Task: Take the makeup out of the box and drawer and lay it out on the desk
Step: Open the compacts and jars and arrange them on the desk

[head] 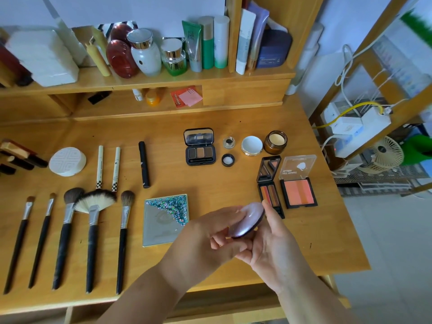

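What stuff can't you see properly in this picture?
- Head view: the purple compact is partly covered by the left hand and right hand; open or closed, unclear.
- Red boxes: cut off by the left edge.
- Print on the green tube: too small.

Two bare forearms come up from the lower edge of the view, over the front edge of the wooden desk (pixel 304 258). No sleeve, cuff, watch, bracelet or glove shows on either arm up to where the picture cuts them off. The left hand (pixel 210 237) and the right hand (pixel 273 249) carry no rings. The few visible fingernails are short and look unpainted.
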Demonstrator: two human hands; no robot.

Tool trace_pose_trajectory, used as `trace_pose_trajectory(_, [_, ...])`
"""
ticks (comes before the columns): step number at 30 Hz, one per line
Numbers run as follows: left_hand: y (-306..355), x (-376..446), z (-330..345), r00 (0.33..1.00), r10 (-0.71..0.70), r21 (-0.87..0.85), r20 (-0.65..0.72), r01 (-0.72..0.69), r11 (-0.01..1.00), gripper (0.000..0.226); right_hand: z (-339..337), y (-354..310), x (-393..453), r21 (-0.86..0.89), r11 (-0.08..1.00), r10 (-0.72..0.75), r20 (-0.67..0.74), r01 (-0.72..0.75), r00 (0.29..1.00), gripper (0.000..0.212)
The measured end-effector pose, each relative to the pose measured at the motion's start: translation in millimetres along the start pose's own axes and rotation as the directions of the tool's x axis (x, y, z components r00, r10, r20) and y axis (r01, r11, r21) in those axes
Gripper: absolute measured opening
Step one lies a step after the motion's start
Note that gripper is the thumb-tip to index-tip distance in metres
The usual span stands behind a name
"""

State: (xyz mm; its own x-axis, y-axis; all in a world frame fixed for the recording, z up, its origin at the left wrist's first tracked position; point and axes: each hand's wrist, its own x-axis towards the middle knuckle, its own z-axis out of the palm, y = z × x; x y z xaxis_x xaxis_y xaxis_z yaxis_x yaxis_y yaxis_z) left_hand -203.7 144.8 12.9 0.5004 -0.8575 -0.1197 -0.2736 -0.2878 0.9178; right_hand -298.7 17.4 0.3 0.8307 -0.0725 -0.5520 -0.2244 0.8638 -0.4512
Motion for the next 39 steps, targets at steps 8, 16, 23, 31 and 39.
trace_pose_trajectory(8, [7, -2, 0, 0.959, 0.138, 0.292, -0.249, -0.061, 0.954, 0.028, 2, 5, 5, 0.008, 0.997, 0.082, -0.116, -0.082, 0.99, 0.061])
trace_pose_trajectory(16, [4, -1, 0, 0.947, 0.147, 0.208, -0.285, -0.089, 0.974, 0.041, 9, 10, 3, 0.023, 0.997, -0.077, -0.077, 0.079, 0.994, 0.048])
trace_pose_trajectory(23, [4, -4, -5, 0.929, 0.188, 0.163, -0.318, -0.142, 0.976, 0.034, 11, 9, 6, -0.148, 0.971, -0.189, 0.009, 0.188, 0.982, 0.067])
trace_pose_trajectory(31, [1, -4, -6, 0.922, 0.181, 0.117, -0.342, -0.149, 0.982, 0.028, 7, 6, 6, -0.315, 0.894, -0.321, 0.045, 0.318, 0.946, 0.064])
trace_pose_trajectory(39, [3, 0, -5, 0.977, -0.093, -0.276, -0.192, 0.037, 0.96, 0.033, 3, 2, 6, -0.43, 0.813, -0.387, 0.104, 0.392, 0.916, 0.082])
